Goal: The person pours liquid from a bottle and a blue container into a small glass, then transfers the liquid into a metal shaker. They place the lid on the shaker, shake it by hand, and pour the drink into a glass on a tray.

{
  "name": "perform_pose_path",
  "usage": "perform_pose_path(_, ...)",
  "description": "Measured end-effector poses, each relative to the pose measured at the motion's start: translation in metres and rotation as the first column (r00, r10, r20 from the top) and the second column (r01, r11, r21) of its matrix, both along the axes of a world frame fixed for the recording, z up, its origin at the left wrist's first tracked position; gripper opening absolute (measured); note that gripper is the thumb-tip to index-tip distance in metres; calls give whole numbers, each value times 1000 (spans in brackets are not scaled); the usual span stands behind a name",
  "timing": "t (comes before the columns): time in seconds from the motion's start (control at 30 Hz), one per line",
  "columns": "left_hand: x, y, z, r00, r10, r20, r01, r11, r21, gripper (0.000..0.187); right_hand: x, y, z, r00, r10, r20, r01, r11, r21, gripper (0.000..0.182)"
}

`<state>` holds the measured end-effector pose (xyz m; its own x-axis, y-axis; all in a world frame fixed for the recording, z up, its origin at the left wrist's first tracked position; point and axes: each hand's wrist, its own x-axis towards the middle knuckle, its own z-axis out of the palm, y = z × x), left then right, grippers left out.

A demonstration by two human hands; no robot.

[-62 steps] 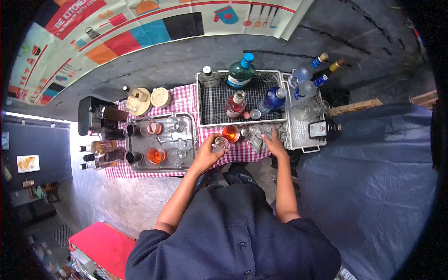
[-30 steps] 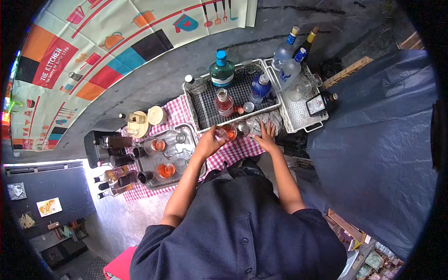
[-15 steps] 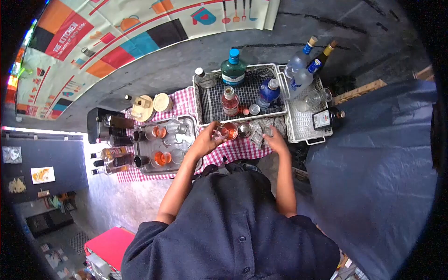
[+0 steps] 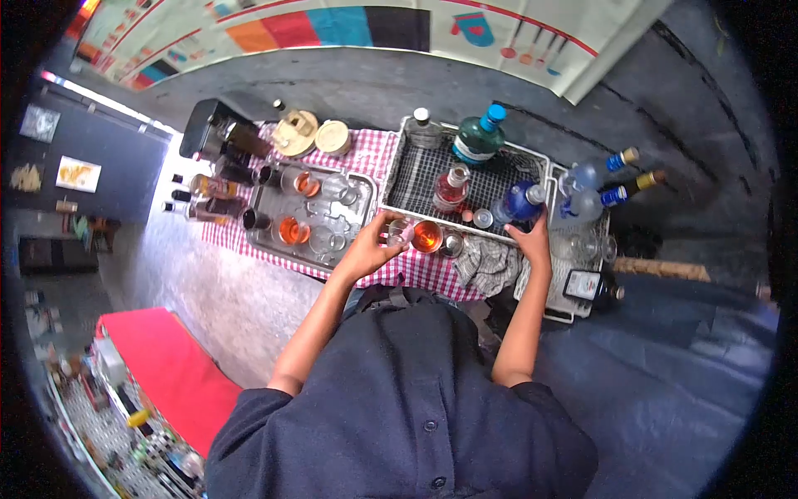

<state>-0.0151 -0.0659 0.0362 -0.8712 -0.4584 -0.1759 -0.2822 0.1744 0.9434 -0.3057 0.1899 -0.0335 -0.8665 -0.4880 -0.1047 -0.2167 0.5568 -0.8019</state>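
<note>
The fingers of my left hand (image 4: 370, 251) curl around a small clear glass (image 4: 401, 233) at the front edge of the wire tray. Just right of it stands a glass of amber drink (image 4: 427, 238), with a small metal-topped vessel (image 4: 451, 244) beside that. My right hand (image 4: 532, 243) reaches to a blue bottle (image 4: 520, 202) in the tray's front right corner, thumb and fingers spread at its near side. Below that hand lies a crumpled grey patterned cloth (image 4: 489, 264). A pink bottle (image 4: 450, 190), a small clear cup (image 4: 482, 218) and a pinkish cap (image 4: 467, 215) sit nearby.
The wire tray (image 4: 391, 190) also bears a green bottle (image 4: 480, 140) and a clear bottle (image 4: 424, 131). A metal tray (image 4: 266, 208) holds several glasses, some with orange drink. Several bottles (image 4: 212, 187) line the left end. On the right, a white basket (image 4: 559, 314) holds bottles and glasses.
My right hand has left the cloth and moved up to the blue bottle. My left hand stays around the clear glass. The camera view has turned and shifted.
</note>
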Motion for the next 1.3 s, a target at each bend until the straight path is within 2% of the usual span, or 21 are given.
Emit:
perform_pose_path(0.03, 1, 5, 12, 999, 46, 8, -46, 999, -16, 57, -6, -1, -9, 998, 59, 13, -59, 998, -28, 105)
perform_pose_path(0.13, 8, 12, 10, 989, 147, 19, -148, 984, 101, 57, -18, 0, -38, 991, 109, 71, -113, 992, 57, 84)
perform_pose_path(0.17, 10, 16, 10, 983, 184, 18, -185, 978, 99, 57, -19, 0, -48, 993, 85, 88, -84, 996, -16, 76)
perform_pose_path(0.27, 16, 25, 4, 973, 231, 22, -232, 966, 115, 57, -21, -4, -45, 973, 154, 171, -165, 985, 51, 77)
perform_pose_path(0.3, 15, 28, 1, 966, 258, 7, -257, 958, 125, 56, -21, -7, -43, 969, 141, 202, -154, 987, 51, 71)
perform_pose_path(0.4, 14, 36, -1, 960, 280, 4, -278, 952, 124, 56, -20, -15, -38, 952, 114, 283, -130, 991, 37, 72)
perform_pose_path(0.47, 11, 37, -4, 961, 277, -26, -268, 948, 170, 56, -30, -11, -79, 971, 113, 209, -104, 993, -55, 67)
perform_pose_path(0.53, 8, 38, -6, 962, 268, -42, -255, 946, 199, 56, -29, -12, -80, 983, 60, 172, -39, 991, -125, 68)
perform_pose_path(0.57, 6, 38, -8, 963, 263, -51, -246, 943, 223, 57, -31, -7, -78, 982, 103, 155, -93, 993, -73, 72)
perform_pose_path(0.67, 0, 40, -6, 971, 230, -57, -215, 956, 199, 59, -35, -12, -69, 975, 104, 198, -108, 994, 7, 76)
perform_pose_path(0.73, -4, 43, -14, 967, 224, -125, -188, 950, 248, 57, -35, -11, -88, 993, 78, 90, -68, 992, -107, 75)
perform_pose_path(0.8, -6, 45, -5, 969, 210, -132, -172, 951, 257, 58, -31, -14, -74, 996, 84, 39, -80, 991, -107, 67)
perform_pose_path(0.87, -1, 44, -3, 967, 212, -143, -169, 949, 266, 59, -39, -17, -65, 971, 161, 179, -134, 979, -154, 67)
perform_pose_path(0.9, 1, 43, -7, 959, 226, -172, -170, 942, 289, 58, -34, -21, -64, 996, 45, 80, -25, 973, -231, 54)
perform_pose_path(1.0, 8, 37, 17, 973, 192, -126, -155, 954, 256, 58, -29, -27, -22, 989, 27, 146, 16, 958, -288, 44)
perform_pose_path(1.03, 10, 36, 17, 968, 199, -150, -159, 957, 241, 58, -27, -28, -10, 996, 22, 84, 6, 948, -318, 40)
perform_pose_path(1.13, 11, 26, 29, 974, 158, -162, -114, 961, 252, 59, -22, -28, 29, 996, 3, 87, 26, 942, -336, 39)
perform_pose_path(1.17, 9, 26, 39, 973, 160, -169, -111, 957, 266, 58, -18, -27, 42, 1000, 11, -27, -20, 925, -380, 45)
perform_pose_path(1.27, 3, 19, 61, 967, 136, -215, -69, 954, 291, 58, 3, -30, 95, 996, 31, -89, -69, 880, -471, 55)
perform_pose_path(1.3, 3, 15, 65, 963, 111, -244, -41, 960, 278, 58, 6, -28, 107, 996, 36, -87, -66, 927, -370, 66)
